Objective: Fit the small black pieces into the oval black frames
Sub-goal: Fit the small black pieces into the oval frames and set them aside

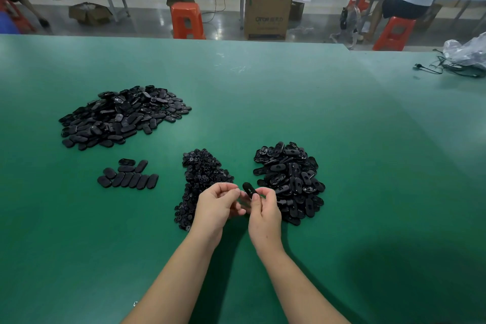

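A green table (289, 92) is filling the foreground of a workshop; orange stools (187, 20) and a cardboard box (267, 12) are standing on the floor beyond. The right hand (264, 214) is pinching an oval black frame (249, 190), glossy and slotted, above the table between a pile of small black pieces (201, 179) and a heap of frames (292, 181). The left hand (217, 206) is curling its fingers beside the frame; what it grips cannot be told.
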The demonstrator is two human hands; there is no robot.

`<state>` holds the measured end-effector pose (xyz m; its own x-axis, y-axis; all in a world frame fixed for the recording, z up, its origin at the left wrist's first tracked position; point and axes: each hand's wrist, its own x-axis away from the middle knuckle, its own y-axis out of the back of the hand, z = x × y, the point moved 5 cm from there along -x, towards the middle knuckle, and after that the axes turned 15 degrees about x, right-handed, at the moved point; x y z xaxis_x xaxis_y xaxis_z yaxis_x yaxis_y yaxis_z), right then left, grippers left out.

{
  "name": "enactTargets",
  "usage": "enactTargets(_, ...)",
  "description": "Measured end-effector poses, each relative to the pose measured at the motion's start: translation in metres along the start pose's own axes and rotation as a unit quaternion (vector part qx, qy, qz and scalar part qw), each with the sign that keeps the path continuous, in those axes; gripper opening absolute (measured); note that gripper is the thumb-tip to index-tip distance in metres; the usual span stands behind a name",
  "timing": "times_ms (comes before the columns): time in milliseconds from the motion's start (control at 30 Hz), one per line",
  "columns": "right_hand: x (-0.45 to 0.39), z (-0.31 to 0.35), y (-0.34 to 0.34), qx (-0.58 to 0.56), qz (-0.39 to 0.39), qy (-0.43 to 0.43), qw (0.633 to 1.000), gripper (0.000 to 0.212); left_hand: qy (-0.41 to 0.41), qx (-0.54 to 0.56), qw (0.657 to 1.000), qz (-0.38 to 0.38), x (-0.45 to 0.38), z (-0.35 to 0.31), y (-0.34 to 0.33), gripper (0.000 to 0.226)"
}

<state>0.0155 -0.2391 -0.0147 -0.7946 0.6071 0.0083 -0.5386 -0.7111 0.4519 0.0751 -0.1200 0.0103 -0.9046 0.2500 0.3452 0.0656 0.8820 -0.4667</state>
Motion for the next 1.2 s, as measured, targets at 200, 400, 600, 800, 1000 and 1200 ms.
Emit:
enactTargets(200,0.0,-0.001,-0.001,0.009,0.004,0.005,1.0,0.016,0.045,0.056,0.997,0.0,0.001,0.004,-0.002,0.013)
enactTargets(400,-0.002,-0.004,-0.006,-0.012,0.01,-0.007,1.0,0.019,0.05,0.025,0.998,-0.027,-0.002,0.006,0.002,0.007)
enactTargets(600,-0.002,-0.002,-0.004,-0.015,0.004,-0.003,1.0,0.021,0.038,-0.018,0.998,-0.037,-0.004,0.005,0.003,0.005)
enactTargets(800,-0.003,-0.003,-0.005,0.025,0.016,0.004,1.0,0.019,-0.028,-0.145,0.988,-0.042,-0.002,-0.002,-0.001,0.003)
enactTargets(1000,-0.002,0.001,-0.002,0.045,0.015,0.019,0.999,0.019,-0.088,-0.257,0.961,-0.042,-0.001,-0.006,-0.007,0.01)
enactTargets(1200,-0.003,0.0,-0.003,0.045,0.018,0.023,0.999,0.019,-0.11,-0.314,0.942,-0.047,-0.001,-0.007,-0.011,0.012)
